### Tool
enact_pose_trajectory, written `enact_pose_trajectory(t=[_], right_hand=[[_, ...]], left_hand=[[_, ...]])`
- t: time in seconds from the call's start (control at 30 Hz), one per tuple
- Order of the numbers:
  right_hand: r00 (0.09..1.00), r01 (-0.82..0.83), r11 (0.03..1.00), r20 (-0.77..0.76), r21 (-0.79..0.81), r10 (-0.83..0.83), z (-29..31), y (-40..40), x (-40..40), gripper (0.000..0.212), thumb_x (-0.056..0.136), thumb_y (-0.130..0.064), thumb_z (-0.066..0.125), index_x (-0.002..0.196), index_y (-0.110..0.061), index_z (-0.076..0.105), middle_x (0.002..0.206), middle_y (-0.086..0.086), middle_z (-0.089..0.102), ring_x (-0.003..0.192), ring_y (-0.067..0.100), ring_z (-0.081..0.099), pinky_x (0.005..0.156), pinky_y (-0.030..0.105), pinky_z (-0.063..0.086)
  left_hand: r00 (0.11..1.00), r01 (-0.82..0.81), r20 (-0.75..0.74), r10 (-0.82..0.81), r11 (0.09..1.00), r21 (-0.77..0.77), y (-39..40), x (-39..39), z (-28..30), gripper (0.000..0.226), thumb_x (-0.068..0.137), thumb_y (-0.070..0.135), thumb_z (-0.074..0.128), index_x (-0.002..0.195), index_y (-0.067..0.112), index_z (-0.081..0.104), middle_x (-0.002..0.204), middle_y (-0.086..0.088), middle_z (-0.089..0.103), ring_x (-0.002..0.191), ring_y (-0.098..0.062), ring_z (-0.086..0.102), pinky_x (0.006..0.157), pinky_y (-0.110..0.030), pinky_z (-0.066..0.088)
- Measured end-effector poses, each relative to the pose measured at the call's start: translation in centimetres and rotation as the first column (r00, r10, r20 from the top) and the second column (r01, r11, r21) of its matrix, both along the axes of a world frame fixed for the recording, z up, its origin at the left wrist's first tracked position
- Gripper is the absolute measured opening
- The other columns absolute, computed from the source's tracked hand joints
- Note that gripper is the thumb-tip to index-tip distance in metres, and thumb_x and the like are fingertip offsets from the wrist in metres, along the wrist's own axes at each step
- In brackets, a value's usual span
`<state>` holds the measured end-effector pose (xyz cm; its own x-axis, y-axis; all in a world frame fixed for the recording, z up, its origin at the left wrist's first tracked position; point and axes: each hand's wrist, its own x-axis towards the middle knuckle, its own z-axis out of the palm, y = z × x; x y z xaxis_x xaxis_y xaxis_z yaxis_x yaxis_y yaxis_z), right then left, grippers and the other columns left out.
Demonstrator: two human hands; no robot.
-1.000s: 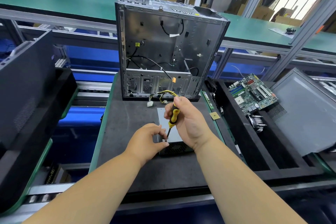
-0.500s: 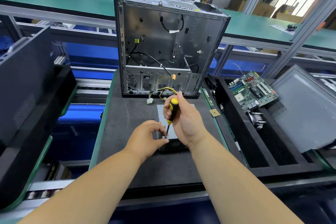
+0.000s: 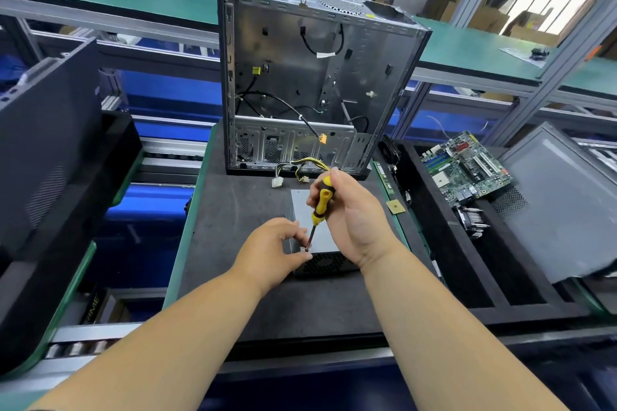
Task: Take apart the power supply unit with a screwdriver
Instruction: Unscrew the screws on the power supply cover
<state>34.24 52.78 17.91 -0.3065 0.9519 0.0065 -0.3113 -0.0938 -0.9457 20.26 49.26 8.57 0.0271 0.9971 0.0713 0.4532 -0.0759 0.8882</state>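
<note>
The power supply unit (image 3: 321, 237), a grey metal box with a black fan grille on its near face, lies flat on the dark mat. Its yellow and black cable bundle (image 3: 302, 166) runs back toward the case. My right hand (image 3: 347, 220) grips a yellow and black screwdriver (image 3: 319, 207), held nearly upright with its tip on the unit's near left corner. My left hand (image 3: 277, 252) rests against that corner, with thumb and fingers pinched close around the screwdriver's tip. The screw itself is hidden by my fingers.
An open, gutted computer case (image 3: 314, 83) stands upright just behind the unit. A black tray (image 3: 474, 277) on the right holds a motherboard (image 3: 465, 167), a heatsink and a grey side panel (image 3: 561, 207). Black panels (image 3: 50, 143) lean at the left. A small CPU chip (image 3: 396, 207) lies on the mat's right edge.
Both hands stay on the unit's near left corner. The screwdriver handle has tilted and turned slightly in my right hand; the view has shifted a little.
</note>
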Motion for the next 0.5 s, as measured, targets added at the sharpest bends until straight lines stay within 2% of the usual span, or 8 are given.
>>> enact_pose_trajectory(t=[0.13,0.27,0.37,0.43,0.5], right_hand=[[0.998,0.033,0.999,-0.045,-0.017,-0.033,-0.25,0.15,-0.21,0.043,0.107,-0.033,0.034,0.082,-0.006,0.056,0.066,0.002,0.047,0.064,0.017,0.041,0.068,0.029,0.035],[0.996,0.007,0.999,-0.093,-0.035,-0.011,-0.3,0.06,-0.13,0.05,0.107,-0.038,0.026,0.082,-0.006,0.055,0.062,0.002,0.041,0.06,0.015,0.036,0.063,0.026,0.034],[0.998,-0.009,1.0,-0.067,-0.014,0.008,-0.14,-0.01,0.04,0.038,0.103,-0.039,0.036,0.085,-0.01,0.052,0.063,0.002,0.04,0.061,0.016,0.035,0.063,0.026,0.034],[0.999,-0.008,1.0,-0.033,0.014,0.009,-0.11,-0.15,0.17,0.024,0.096,-0.033,0.045,0.085,-0.012,0.047,0.065,0.002,0.045,0.063,0.018,0.038,0.066,0.028,0.035],[1.0,-0.001,1.0,-0.02,0.016,0.002,-0.19,-0.22,0.36,0.02,0.092,-0.031,0.048,0.083,-0.013,0.046,0.07,0.003,0.052,0.068,0.02,0.045,0.072,0.03,0.037]], left_hand=[[1.0,0.0,0.013,0.0,1.0,-0.012,0.02,0.04,-0.01,0.026,0.073,0.015,0.085,0.073,0.034,0.067,0.103,0.016,0.062,0.121,0.007,0.053,0.107,-0.029,0.042],[1.0,0.001,0.009,-0.001,1.0,-0.013,0.02,0.06,-0.06,0.024,0.073,0.015,0.085,0.075,0.032,0.068,0.103,0.016,0.062,0.121,0.006,0.053,0.107,-0.03,0.042],[1.0,0.007,0.0,-0.007,1.0,-0.008,0.02,0.01,-0.03,0.025,0.073,0.015,0.085,0.075,0.032,0.068,0.102,0.015,0.062,0.121,0.005,0.054,0.107,-0.031,0.043],[1.0,0.008,-0.006,-0.008,1.0,-0.003,0.01,-0.01,0.04,0.025,0.072,0.015,0.085,0.075,0.032,0.068,0.102,0.015,0.062,0.121,0.005,0.054,0.107,-0.03,0.043],[1.0,0.009,-0.019,-0.009,1.0,-0.001,0.05,-0.04,0.12,0.026,0.072,0.016,0.085,0.074,0.034,0.067,0.102,0.015,0.063,0.121,0.004,0.054,0.106,-0.028,0.042]])
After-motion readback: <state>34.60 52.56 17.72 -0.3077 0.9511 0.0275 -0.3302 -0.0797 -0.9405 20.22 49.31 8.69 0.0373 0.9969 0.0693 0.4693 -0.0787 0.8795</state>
